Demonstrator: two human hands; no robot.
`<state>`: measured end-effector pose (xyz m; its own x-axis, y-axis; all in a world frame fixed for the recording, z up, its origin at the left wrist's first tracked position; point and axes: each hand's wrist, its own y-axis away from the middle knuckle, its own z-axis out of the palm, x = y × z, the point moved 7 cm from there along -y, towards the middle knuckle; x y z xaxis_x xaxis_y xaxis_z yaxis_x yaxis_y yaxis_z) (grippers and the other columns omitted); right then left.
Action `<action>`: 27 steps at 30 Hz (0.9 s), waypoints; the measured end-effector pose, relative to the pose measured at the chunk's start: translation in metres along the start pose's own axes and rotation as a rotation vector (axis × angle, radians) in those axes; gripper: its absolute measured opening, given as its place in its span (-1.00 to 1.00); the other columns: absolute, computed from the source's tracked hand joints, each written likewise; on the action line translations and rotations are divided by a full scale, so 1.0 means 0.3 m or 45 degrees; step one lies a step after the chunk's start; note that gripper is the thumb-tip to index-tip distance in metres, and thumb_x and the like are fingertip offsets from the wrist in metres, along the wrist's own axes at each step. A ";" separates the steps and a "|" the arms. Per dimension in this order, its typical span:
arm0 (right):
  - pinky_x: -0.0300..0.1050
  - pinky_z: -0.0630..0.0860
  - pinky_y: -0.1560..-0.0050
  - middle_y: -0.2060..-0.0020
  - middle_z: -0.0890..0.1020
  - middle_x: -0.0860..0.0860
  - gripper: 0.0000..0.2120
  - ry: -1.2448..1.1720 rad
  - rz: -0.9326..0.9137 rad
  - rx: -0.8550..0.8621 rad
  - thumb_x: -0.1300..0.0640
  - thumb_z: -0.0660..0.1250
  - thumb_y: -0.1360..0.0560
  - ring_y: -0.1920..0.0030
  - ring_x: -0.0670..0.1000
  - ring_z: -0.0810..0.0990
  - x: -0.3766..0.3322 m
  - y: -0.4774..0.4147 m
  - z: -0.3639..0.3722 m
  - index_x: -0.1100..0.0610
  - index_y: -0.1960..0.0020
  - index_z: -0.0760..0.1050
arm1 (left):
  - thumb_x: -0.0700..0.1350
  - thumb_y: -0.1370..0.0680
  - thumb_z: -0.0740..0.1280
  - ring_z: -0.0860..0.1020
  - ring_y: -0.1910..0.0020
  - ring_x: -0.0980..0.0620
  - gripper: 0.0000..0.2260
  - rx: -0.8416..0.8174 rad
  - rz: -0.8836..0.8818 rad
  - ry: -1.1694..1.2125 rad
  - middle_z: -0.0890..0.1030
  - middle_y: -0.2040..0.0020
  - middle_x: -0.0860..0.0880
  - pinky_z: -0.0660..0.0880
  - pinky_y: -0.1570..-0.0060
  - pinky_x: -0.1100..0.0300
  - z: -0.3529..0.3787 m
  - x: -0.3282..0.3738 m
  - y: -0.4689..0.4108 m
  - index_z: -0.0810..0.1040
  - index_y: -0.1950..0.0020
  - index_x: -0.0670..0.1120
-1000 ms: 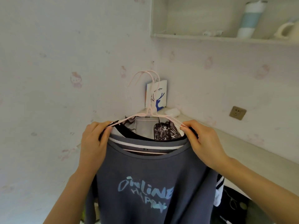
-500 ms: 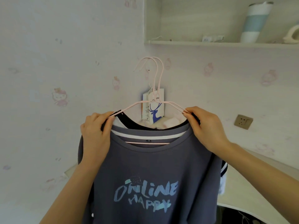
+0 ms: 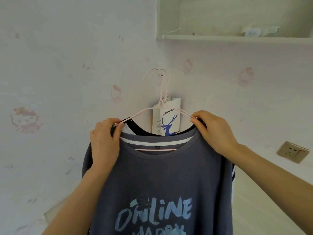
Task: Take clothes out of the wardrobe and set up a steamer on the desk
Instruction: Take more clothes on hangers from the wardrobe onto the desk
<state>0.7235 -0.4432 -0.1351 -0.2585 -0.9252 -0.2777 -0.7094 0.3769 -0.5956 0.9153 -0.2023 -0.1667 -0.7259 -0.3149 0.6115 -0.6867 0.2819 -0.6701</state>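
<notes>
A grey-blue T-shirt printed "ONLINE HAPPY" hangs on pink wire hangers, with a black garment on a hanger behind it. My left hand grips the left shoulder of the shirts and hangers. The right shoulder is pinched and held by my right hand. The clothes are held up in front of the wall corner, and the hanger hooks reach a small hook on the wall. The shirt's lower part runs out of view. No steamer is visible.
A white paper coffee bag with a blue deer stands in the corner behind the clothes. A wall shelf is above right. A wall socket sits at right above the pale desk top.
The clothes have been lifted higher toward the wall, hooks rising to the wall hook. The view tilted up, so the desk items behind the shirt dropped out of sight.
</notes>
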 end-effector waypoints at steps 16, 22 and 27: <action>-0.12 0.50 0.16 0.15 0.61 -0.08 -0.77 -0.046 0.258 -0.474 -0.09 0.17 -0.58 0.21 -0.05 0.53 0.508 -0.057 0.834 0.01 -0.04 0.51 | -0.08 -0.56 0.32 0.54 0.11 -0.01 -0.87 -0.414 -0.397 -0.160 0.60 0.13 -0.03 0.47 0.04 0.07 0.694 -0.633 0.035 0.63 0.01 -0.09; 0.03 0.54 0.19 0.17 0.60 -0.03 -0.77 0.036 0.297 -0.595 -0.08 0.10 -0.61 0.25 0.04 0.56 0.591 -0.049 1.040 0.01 -0.04 0.47 | -0.03 -0.57 0.30 0.53 0.12 0.00 -0.87 -0.545 -0.496 -0.182 0.57 0.13 0.03 0.50 0.03 0.01 0.856 -0.816 0.086 0.61 0.01 -0.02; 0.01 0.52 0.19 0.16 0.58 -0.01 -0.77 0.015 0.279 -0.639 -0.05 0.10 -0.62 0.25 0.05 0.54 0.648 -0.098 1.156 0.05 -0.02 0.46 | -0.03 -0.58 0.28 0.52 0.07 -0.09 -0.84 -0.533 -0.405 -0.272 0.60 0.12 -0.03 0.48 0.03 -0.08 0.951 -0.906 0.071 0.61 0.01 -0.06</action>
<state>0.9215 -0.6191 -0.4330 -0.4409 -0.8289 -0.3444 -0.8631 0.4969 -0.0909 1.1090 -0.3693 -0.4670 -0.4867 -0.6070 0.6283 -0.8586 0.4649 -0.2160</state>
